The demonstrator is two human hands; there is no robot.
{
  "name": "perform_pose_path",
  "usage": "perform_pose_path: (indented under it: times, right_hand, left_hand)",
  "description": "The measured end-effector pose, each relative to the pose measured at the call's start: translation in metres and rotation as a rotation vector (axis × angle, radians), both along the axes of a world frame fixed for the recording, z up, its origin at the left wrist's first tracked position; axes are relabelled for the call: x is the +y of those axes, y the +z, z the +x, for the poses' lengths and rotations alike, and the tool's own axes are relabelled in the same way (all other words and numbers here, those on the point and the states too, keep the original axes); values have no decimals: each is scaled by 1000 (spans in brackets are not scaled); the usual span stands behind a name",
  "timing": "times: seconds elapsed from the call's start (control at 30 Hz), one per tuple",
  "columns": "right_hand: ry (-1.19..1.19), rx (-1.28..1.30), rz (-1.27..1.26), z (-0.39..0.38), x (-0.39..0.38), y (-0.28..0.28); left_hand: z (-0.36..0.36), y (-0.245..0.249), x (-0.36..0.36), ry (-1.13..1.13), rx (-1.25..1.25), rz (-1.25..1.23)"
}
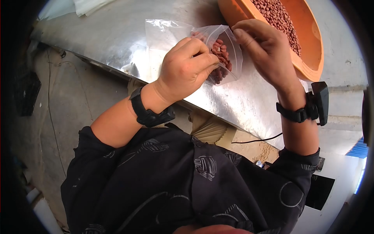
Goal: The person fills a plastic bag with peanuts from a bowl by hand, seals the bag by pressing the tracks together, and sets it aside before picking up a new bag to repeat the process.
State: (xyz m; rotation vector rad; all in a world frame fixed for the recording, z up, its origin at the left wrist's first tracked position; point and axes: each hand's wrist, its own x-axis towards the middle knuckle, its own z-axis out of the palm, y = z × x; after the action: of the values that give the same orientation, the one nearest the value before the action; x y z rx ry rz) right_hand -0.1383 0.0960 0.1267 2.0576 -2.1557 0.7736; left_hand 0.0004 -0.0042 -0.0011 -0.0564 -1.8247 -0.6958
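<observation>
A clear plastic bag (236,58) with red-skinned peanuts (220,54) in it rests on the metal table, its mouth spread apart. My left hand (186,64) is closed, thumb and fingers pinching the near left part of the bag's rim. On the other side, my right hand (267,50) pinches the bag's far right edge between thumb and forefinger. Part of the bag and some peanuts are hidden behind my left hand. Another flat piece of clear plastic (157,33) lies beside the bag, partly behind that hand.
An orange tub (314,46) full of red peanuts stands just beyond my right hand. The metal tabletop (105,37) has its near edge running diagonally in front of me. White sheeting (89,5) lies at the far left. A black cable (257,140) hangs near the table's edge.
</observation>
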Motion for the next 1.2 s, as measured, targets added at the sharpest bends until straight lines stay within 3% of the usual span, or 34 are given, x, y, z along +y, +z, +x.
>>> perform_pose_path:
  times: [0.07, 0.13, 0.2, 0.27, 0.4, 0.43, 0.53, 0.87, 0.97, 1.07, 1.17, 1.2]
  right_hand:
    - [-106, -66, -122, 0, 10, 27]
    - [-104, 132, -293, -40, 19, 58]
    - [-289, 156, -204, -91, 26, 86]
    - [-362, 22, 159, -146, 29, 95]
    - [-415, -165, 555, -174, 39, 50]
    - [-427, -379, 649, -173, 40, 41]
    - [-435, -542, 695, -165, 44, 35]
    - [-384, -655, 655, -166, 39, 33]
    - [-210, -187, 637, -178, 34, 31]
    - [-361, 103, 554, -176, 32, 43]
    - [-369, 228, 220, -157, 35, 51]
    - [-385, 276, 217, -166, 35, 57]
  left_hand:
    - [0, 1, 0, -6, 8, 6]
    - [0, 2, 0, -12, 17, 6]
    - [1, 2, 0, -19, 26, 3]
    - [-1, 1, -2, -13, 39, -13]
    - [-3, -3, -2, -5, 66, -36]
    - [-3, -4, -2, -3, 58, -37]
    - [-3, -4, -3, 6, 56, -50]
    - [-3, -5, -3, 11, 44, -29]
    - [-2, -4, -3, 4, 38, -23]
    - [-3, -4, -3, -1, 62, -32]
    - [-5, -8, -4, 7, 74, -40]
    - [-6, -9, -5, 12, 77, -46]
